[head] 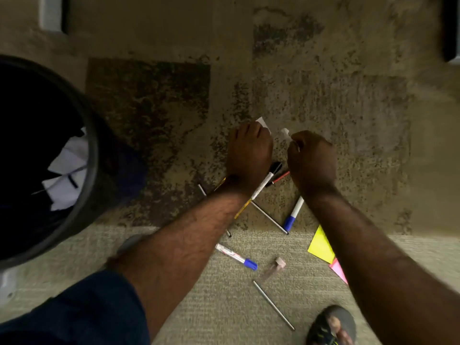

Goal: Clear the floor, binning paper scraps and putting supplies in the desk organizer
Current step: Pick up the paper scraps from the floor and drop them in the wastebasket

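Observation:
My left hand [250, 149] is closed over a white paper scrap [263, 122] whose corner sticks out past the knuckles. My right hand [311, 156] is closed on another white scrap [285, 133] that pokes out at the fingertips. Both hands hover low over the patterned carpet. Below the wrists lie markers and pens: a blue-capped marker [293, 215], another blue-capped marker [236, 257], a black-capped marker [267, 179], a thin dark pen [273, 305] and a small pinkish eraser-like piece [273, 267]. The desk organizer is not in view.
A black round bin [90, 155] stands at the left, with white paper [66, 170] inside. Yellow [321, 245] and pink [338, 268] sticky notes lie at the lower right beside my right forearm. My shoe [332, 326] shows at the bottom right. A pale furniture leg [51, 13] stands at the top left.

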